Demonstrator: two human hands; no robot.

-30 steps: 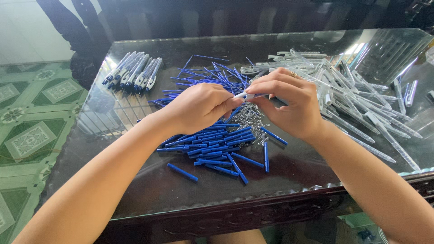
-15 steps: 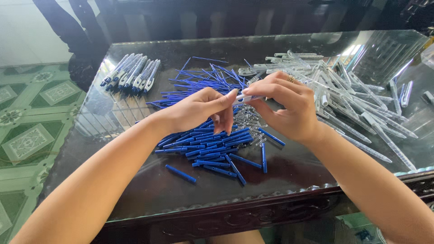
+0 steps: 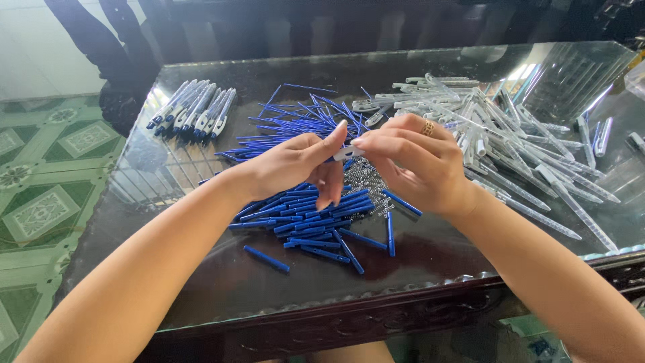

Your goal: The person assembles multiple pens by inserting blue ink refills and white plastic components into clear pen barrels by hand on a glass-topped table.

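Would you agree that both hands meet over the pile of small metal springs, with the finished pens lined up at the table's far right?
Not quite: the head view shows the finished pens at the far left. Both the left hand and right hand do meet over the springs.

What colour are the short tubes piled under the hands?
Solid blue tubes, on the glass table; clearest in the head view.

Both forearms reach in from the lower corners and meet at the middle. The left hand is palm-inward, thumb and forefinger raised, the other fingers hanging loose. The right hand curls, fingertips pinched against the left's; a ring sits on one finger.
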